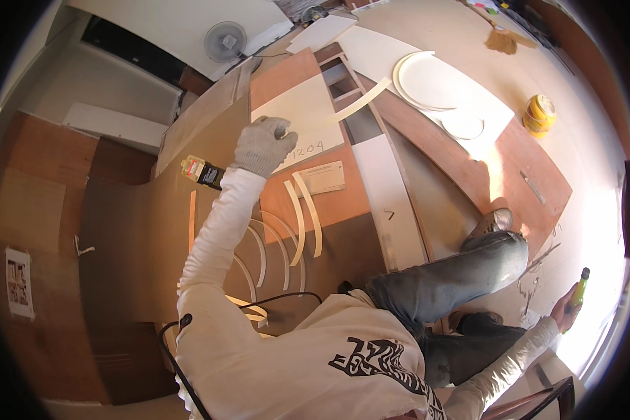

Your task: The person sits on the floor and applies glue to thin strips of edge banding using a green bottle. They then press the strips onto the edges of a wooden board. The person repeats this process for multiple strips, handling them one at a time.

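My left hand [264, 145], in a grey knit glove, is raised over a pale panel [287, 112] with handwriting. Its fingers curl around the near end of a long, curved cream strip [362, 100], whose far end reaches over the open frame. Out to the far right, my bare right hand [565, 310] is closed around a slim green object [579, 288] with a black tip; its kind is unclear. Below the gloved hand lie several curved strips [295, 222] and a flat tan cardboard piece [320, 178]. A dark container with a pale top [201, 171] is beside my left forearm.
Coiled cream strips [416, 84] rest on a white panel [486, 115] to the right. A yellow tub [539, 115] and a broom [507, 40] are on the floor beyond. A round fan [225, 42] stands at the back. A black cable [280, 297] crosses near my body.
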Motion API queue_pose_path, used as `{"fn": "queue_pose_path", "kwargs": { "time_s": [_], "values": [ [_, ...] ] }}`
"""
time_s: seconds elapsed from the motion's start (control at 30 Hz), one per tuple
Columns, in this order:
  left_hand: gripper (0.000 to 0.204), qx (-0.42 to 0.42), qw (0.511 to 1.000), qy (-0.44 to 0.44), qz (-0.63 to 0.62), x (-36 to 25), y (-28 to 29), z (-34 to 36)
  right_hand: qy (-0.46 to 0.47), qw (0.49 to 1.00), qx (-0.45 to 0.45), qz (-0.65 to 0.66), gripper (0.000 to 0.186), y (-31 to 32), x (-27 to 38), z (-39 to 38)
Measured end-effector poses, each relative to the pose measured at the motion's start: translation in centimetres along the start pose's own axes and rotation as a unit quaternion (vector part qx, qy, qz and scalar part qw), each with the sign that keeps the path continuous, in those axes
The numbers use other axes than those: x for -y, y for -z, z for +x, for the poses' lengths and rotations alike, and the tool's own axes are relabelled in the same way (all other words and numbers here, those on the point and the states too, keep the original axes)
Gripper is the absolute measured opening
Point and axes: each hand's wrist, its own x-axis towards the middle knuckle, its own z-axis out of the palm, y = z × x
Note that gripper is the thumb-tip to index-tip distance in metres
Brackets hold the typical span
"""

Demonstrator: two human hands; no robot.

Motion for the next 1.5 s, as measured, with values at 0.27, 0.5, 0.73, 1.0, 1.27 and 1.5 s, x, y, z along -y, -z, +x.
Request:
{"fn": "queue_pose_path", "kwargs": {
  "time_s": [0.27, 0.5, 0.73, 1.0, 1.27, 1.5],
  "values": [
    [0.033, -0.090, 0.985, 0.148, -0.019, 8.1, -3.2, -7.6, 0.041, 0.962, 0.036, -0.269, 0.049, 0.1, -1.5, 2.3],
    [0.033, 0.045, 0.959, 0.277, 0.024, 5.4, -9.4, -13.4, 0.088, 0.930, -0.013, -0.358, 0.044, -3.5, -7.2, -2.5],
    [0.037, 0.215, 0.924, 0.315, 0.028, 1.5, -12.8, -15.8, 0.028, 0.996, -0.024, -0.077, 0.049, -2.0, -1.7, -0.7],
    [0.043, 0.325, 0.911, 0.214, 0.135, -0.6, -14.9, -17.5, 0.018, 0.999, -0.013, -0.040, 0.050, -0.9, -0.1, -0.8],
    [0.039, 0.345, 0.912, 0.157, 0.155, 0.1, -13.9, -16.8, 0.015, 0.999, -0.045, -0.003, 0.052, -1.3, -0.5, -3.2],
    [0.042, 0.113, 0.993, -0.029, 0.028, -7.5, -14.7, -11.3, 0.034, 0.991, -0.042, 0.121, 0.039, -0.7, -1.4, -4.1]
  ]
}}
